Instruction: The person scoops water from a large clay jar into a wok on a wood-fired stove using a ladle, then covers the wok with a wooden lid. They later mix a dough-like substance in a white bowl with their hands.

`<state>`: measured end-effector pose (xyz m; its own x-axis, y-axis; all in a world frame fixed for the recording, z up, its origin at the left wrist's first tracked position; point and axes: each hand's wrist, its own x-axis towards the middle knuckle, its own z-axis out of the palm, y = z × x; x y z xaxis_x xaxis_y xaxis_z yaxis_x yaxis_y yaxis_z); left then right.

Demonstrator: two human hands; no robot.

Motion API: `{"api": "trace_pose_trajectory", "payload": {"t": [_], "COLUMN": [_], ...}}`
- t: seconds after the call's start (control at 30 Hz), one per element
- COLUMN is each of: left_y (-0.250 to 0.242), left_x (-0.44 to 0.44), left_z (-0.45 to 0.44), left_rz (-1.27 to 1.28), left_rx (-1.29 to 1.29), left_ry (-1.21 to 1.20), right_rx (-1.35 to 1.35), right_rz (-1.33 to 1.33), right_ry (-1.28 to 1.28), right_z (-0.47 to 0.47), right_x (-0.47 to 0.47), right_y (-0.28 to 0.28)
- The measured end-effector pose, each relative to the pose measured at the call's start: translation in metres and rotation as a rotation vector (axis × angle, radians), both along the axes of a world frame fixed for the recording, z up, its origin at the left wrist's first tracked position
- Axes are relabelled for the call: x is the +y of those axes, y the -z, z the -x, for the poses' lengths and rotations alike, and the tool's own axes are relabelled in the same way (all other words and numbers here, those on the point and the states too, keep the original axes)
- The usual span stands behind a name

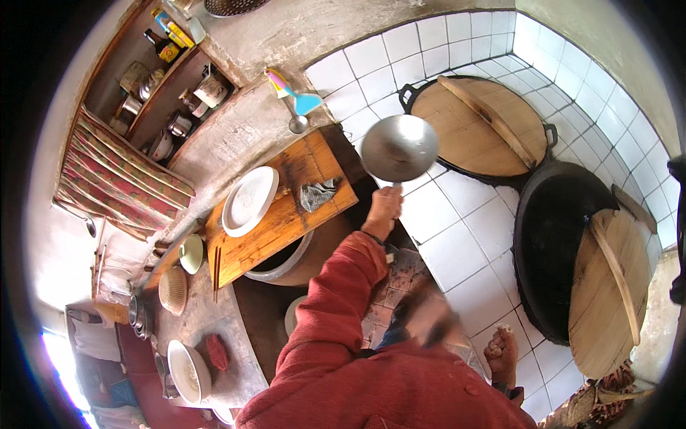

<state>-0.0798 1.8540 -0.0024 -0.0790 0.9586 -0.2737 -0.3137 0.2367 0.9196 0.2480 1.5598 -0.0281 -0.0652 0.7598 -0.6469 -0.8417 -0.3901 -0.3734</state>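
My left hand is closed on the handle of a large round metal ladle, whose bowl is over the white-tiled stove top. The ladle is near a round wooden lid that covers most of a black wok. At the lower right, my right hand has its fingers curled, with something whitish at the fingertips; whether it holds a thing cannot be told. A second black wok is beyond it, partly covered by another wooden lid.
A wooden board bears a white round lid and a grey cloth, and partly covers a large jar. A counter at left has a white basin, a red cloth and a ribbed basket. Utensils hang on the wall.
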Motion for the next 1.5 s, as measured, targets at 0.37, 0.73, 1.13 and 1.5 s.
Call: {"api": "trace_pose_trajectory", "payload": {"t": [0.37,0.73,1.13,1.5], "left_y": [0.037,0.068,0.069,0.027], "left_x": [0.068,0.08,0.072,0.1], "left_z": [0.218,0.285,0.295,0.209], "left_rz": [0.216,0.206,0.224,-0.298], "left_rx": [0.272,0.23,0.882,1.767], "left_ry": [-0.308,-0.317,-0.517,-0.229], "right_rx": [-0.049,-0.136,-0.051,0.009], "right_rz": [0.011,0.027,0.002,-0.108], "right_ry": [0.066,0.162,0.246,0.344], "right_z": [0.056,0.082,0.067,-0.019], "right_x": [0.019,0.023,0.007,-0.044], "right_y": [-0.014,-0.024,-0.03,-0.026]}}
